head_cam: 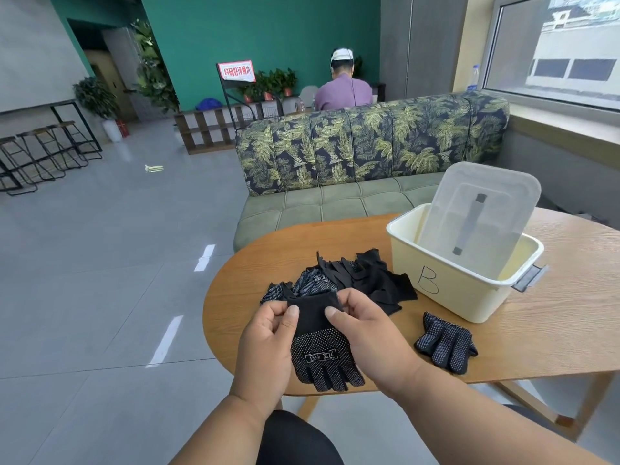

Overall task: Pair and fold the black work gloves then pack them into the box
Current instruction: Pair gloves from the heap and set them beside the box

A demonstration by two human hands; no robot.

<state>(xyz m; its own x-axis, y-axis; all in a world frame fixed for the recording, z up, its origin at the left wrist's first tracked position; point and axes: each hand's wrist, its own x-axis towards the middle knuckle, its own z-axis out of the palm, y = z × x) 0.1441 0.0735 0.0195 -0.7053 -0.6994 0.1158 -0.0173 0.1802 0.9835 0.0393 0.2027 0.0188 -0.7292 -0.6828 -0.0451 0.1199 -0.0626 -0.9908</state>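
I hold a black dotted work glove (320,354) by its cuff above the table's near edge, fingers hanging toward me. My left hand (268,344) pinches the cuff's left corner and my right hand (365,337) pinches the right corner. Behind it lies a pile of black gloves (352,280). Another single glove (446,344) lies flat to the right of my right hand. The cream plastic box (446,290), marked "B", stands at the right with its translucent lid (479,209) leaning inside it.
The oval wooden table (553,330) ends just under my wrists. A leaf-patterned sofa (369,146) stands behind the table. A person in a purple shirt (342,90) sits far back. Stools (43,152) line the left wall.
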